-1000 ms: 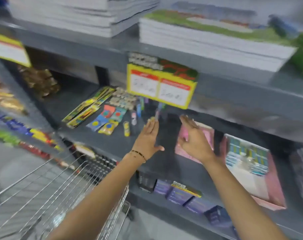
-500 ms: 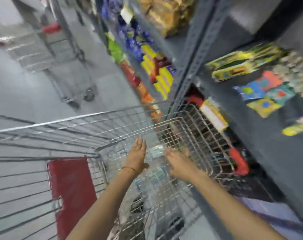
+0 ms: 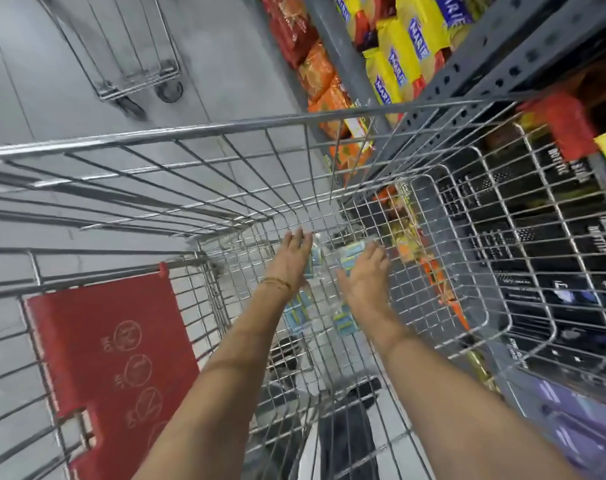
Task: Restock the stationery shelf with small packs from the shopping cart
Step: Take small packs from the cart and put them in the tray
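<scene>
Both your arms reach down into the shopping cart (image 3: 197, 128), a wire basket seen from above. Your left hand (image 3: 289, 263), with a thin bracelet (image 3: 277, 283) at the wrist, has its fingers stretched out flat and released, hovering over the small packs (image 3: 344, 318). Your right hand (image 3: 363, 275) is spread the same way just beside it, palm down, grasping nothing. The packs are pale blue and clear-wrapped, lying in a loose cluster on the cart's mesh floor, partly hidden under both hands; whether your fingertips touch them I cannot tell. A red child-seat flap (image 3: 111, 355) stands at the near left end of the cart. On the right, close against the cart's side, runs the grey shelf (image 3: 523, 53) frame, with dark boxes (image 3: 537, 244) showing through the wire on a low level. Further up along the aisle sit yellow biscuit packs (image 3: 415, 36) and orange packs (image 3: 320, 72). A second cart (image 3: 138, 67) stands on the grey floor (image 3: 225, 46) ahead, well apart from yours
</scene>
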The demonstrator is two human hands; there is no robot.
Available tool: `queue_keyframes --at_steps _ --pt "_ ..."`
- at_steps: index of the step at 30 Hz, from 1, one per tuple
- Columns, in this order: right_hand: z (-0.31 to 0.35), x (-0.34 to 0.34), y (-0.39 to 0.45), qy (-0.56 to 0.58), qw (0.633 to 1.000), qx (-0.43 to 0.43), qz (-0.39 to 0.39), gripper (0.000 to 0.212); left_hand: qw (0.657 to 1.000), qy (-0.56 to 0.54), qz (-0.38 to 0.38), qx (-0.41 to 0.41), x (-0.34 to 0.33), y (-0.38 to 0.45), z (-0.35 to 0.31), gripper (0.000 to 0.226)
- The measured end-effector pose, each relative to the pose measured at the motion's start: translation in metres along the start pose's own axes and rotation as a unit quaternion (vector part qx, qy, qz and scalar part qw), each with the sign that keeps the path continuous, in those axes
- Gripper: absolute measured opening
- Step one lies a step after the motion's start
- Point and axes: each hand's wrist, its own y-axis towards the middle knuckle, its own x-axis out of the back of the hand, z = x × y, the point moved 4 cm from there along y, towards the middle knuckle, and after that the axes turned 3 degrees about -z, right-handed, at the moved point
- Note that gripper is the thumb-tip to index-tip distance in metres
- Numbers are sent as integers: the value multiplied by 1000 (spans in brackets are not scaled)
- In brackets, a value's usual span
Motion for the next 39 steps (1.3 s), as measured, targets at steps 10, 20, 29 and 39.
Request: queue_keyframes --at_steps 10,20,29,39 --pt "-16 106 -36 39 995 86 9 88 999 -47 -11 -11 54 -31 -29 32" --pt "-64 191 -109 73 988 132 -19 90 992 -91 5 92 53 -65 -37 21" --pt "-123 239 -168 88 980 149 -93 86 968 -225 -97 -53 132 -130 -167 20" --pt "-205 335 -266 140 954 146 -219 84 916 -209 -205 -276 218 -225 -319 13"
